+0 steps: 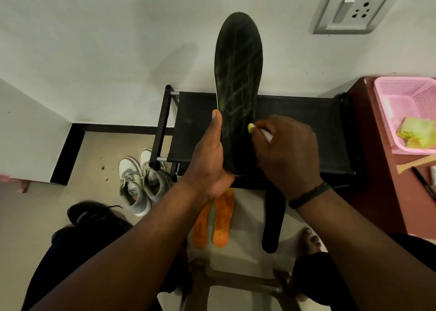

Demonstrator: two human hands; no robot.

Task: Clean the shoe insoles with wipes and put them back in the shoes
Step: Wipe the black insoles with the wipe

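Head view: left hand gripping black insole by heel end, holding upright — thumb lying along left edge. Right hand pinching small wipe, pressing against insole's right edge. Orange insoles and second black insole lying on floor below; white shoes standing beside shoe rack.

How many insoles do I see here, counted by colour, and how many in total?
Black insoles: 2, one held upright by the left hand while the right hand wipes it, one lying on the floor
Orange insoles: 2, both on the floor
Total: 4
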